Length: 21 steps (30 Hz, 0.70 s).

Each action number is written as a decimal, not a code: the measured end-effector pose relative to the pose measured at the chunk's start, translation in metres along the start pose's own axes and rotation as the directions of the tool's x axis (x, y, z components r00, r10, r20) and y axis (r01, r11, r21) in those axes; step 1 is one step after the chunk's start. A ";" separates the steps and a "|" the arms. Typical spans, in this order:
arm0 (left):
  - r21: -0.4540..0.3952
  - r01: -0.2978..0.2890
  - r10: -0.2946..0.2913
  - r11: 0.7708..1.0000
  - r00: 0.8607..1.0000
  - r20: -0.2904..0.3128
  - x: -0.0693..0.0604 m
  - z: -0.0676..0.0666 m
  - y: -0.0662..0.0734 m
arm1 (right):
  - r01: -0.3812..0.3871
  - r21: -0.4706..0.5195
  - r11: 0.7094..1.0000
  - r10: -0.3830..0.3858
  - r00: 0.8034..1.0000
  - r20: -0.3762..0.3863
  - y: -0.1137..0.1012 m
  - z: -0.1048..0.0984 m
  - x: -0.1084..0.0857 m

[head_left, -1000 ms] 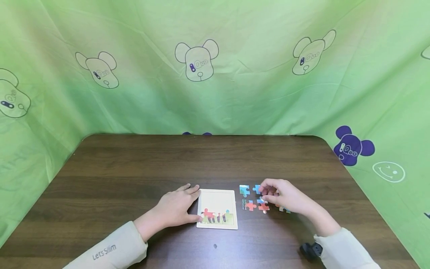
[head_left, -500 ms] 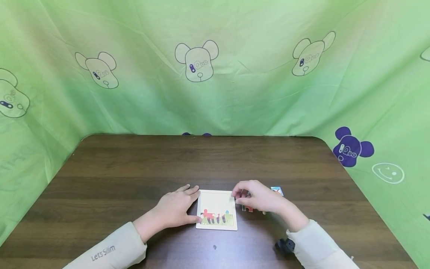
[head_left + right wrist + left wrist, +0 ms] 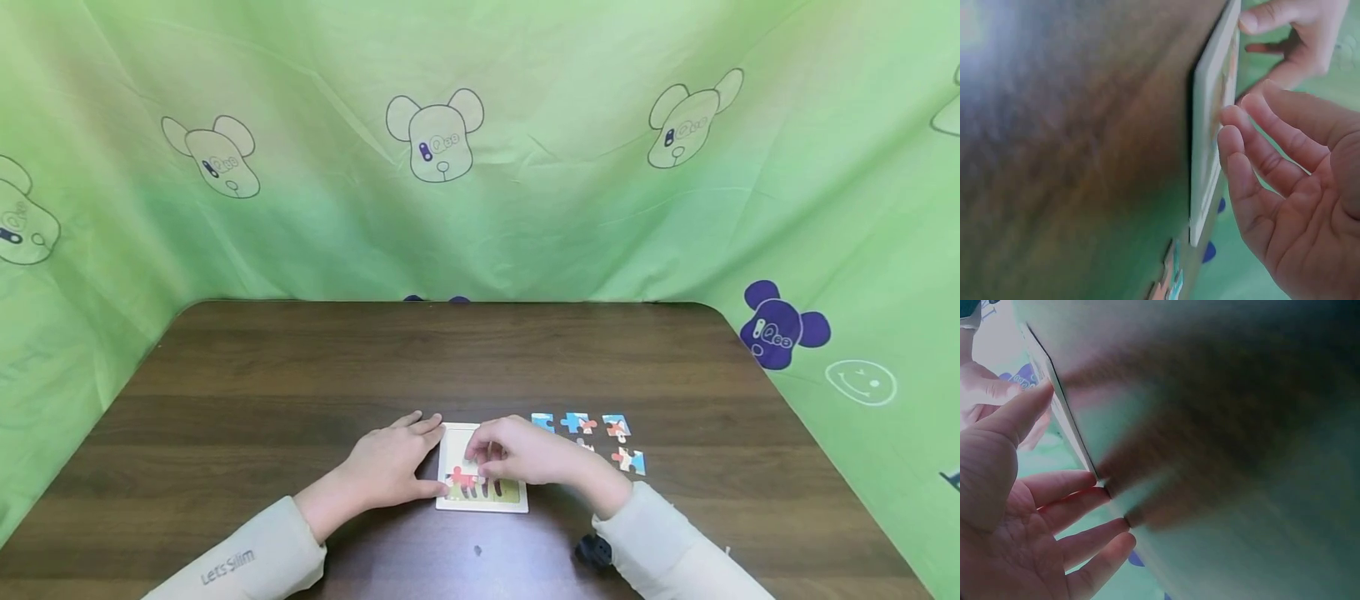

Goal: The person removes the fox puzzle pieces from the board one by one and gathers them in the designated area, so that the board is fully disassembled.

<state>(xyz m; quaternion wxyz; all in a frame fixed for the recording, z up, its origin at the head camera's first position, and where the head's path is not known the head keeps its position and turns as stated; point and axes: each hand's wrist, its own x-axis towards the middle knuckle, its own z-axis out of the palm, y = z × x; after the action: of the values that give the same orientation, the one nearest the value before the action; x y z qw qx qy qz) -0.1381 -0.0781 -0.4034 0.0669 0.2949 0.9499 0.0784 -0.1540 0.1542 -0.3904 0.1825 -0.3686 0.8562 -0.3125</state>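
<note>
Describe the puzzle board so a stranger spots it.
On the brown table, find the person's left hand. The puzzle board touches it, partly hidden by the right hand; its square, pale rim sets it apart from nearby loose pieces.

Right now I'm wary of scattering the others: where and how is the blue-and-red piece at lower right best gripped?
Probably pinch the piece by its blue right end, across the near and far edges, from above and the right: it lies flat, and the other loose pieces sit left of or beyond it.
</note>
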 end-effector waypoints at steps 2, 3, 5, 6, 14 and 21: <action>0.004 -0.004 0.004 1.000 1.000 -0.005 0.000 0.000 0.000 | 0.002 -0.012 1.000 -0.001 1.000 0.012 -0.002 0.003 0.002; 0.005 -0.006 0.006 1.000 1.000 -0.008 0.000 0.001 0.000 | 0.002 -0.022 1.000 -0.002 1.000 0.014 -0.003 0.004 0.002; 0.007 -0.007 0.007 1.000 1.000 -0.010 0.000 0.001 0.000 | 0.010 -0.033 0.999 -0.010 1.000 0.019 -0.004 0.006 0.003; 0.007 -0.007 0.007 1.000 1.000 -0.010 0.000 0.001 0.000 | 0.014 -0.038 0.999 -0.013 1.000 0.022 -0.005 0.007 0.004; -0.004 -0.006 0.006 1.000 1.000 -0.006 -0.001 0.000 0.000 | 0.008 -0.060 0.998 -0.005 0.998 0.056 -0.004 0.013 0.010; -0.015 -0.011 0.011 1.000 1.000 0.004 -0.001 0.000 -0.002 | -0.028 -0.062 0.998 0.033 0.996 0.078 -0.006 0.015 0.013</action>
<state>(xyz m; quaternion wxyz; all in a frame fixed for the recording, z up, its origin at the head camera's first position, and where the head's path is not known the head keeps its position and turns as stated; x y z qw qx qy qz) -0.1386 -0.0799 -0.4038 0.0705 0.3000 0.9475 0.0852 -0.1516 0.1356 -0.3983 0.2096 -0.3731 0.8629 -0.2687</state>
